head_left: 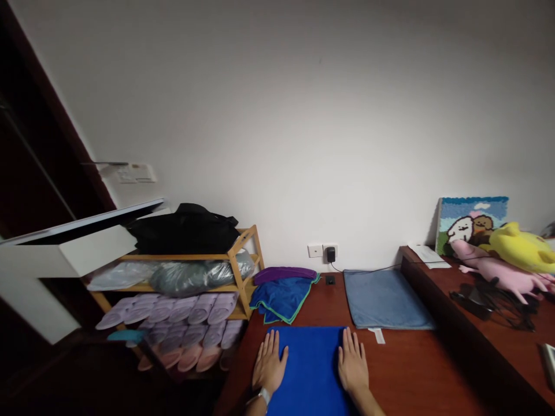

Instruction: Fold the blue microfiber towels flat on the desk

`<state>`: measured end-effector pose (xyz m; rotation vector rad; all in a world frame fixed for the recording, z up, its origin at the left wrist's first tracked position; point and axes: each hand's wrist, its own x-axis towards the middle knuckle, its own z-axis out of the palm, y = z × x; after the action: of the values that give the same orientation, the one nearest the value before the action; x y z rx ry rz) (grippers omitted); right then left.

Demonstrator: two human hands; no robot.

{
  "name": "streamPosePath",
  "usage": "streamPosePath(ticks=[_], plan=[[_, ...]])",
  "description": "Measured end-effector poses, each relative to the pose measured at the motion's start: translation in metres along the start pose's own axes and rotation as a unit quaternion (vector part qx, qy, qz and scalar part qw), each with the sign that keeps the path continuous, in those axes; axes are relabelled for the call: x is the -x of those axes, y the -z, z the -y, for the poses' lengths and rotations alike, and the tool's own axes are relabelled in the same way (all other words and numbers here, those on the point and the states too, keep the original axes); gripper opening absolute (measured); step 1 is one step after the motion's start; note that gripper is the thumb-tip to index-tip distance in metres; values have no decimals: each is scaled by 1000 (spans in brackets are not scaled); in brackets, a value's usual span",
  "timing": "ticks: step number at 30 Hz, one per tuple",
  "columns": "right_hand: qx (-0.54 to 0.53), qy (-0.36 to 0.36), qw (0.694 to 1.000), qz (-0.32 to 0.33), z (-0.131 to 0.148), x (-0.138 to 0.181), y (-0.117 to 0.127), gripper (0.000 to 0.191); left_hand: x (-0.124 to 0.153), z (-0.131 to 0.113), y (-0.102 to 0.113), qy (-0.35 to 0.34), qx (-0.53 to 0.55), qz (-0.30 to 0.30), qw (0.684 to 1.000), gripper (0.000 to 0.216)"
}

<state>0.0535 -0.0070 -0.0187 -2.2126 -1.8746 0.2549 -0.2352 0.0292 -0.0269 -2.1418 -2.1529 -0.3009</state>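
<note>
A bright blue towel (310,364) lies spread flat on the dark wooden table (411,370) in front of me. My left hand (269,364) lies flat and open on the towel's left edge, with a watch at the wrist. My right hand (352,363) rests flat and open on the towel's right edge. Neither hand holds anything. Behind the towel, a light blue towel (385,297) lies flat, and a crumpled blue and purple heap of cloths (284,289) sits to its left.
A wooden shoe rack (243,271) with slippers and a black bag stands at the left. A raised wooden ledge (437,294) at the right carries plush toys (507,260), a picture, papers and cables. A charger plugs into the wall socket (330,253).
</note>
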Motion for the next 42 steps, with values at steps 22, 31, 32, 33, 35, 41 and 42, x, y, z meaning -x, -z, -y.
streamPosePath(ticks=[22, 31, 32, 33, 35, 41, 42], plan=[[10, 63, 998, 21, -5, 23, -10, 64, 57, -179, 3, -254, 156, 52, 953, 54], [-30, 22, 999, -9, -2, 20, -12, 66, 66, -3, 3, -106, 49, 31, 993, 62], [-30, 22, 999, -9, -3, 21, -13, 66, 68, 18, 1, -87, 37, 27, 995, 63], [-29, 22, 999, -7, -3, 22, -13, 67, 70, 34, 0, -72, 29, 22, 997, 64], [-24, 21, 999, 4, -2, 23, -14, 67, 73, 56, -2, -52, 21, 15, 998, 66], [-36, 16, 999, 35, -2, 22, 5, 68, 79, 49, 17, -53, 21, -24, 998, 60], [-47, 18, 998, 39, -6, 25, 9, 68, 81, 47, 22, -64, 23, -43, 997, 58]])
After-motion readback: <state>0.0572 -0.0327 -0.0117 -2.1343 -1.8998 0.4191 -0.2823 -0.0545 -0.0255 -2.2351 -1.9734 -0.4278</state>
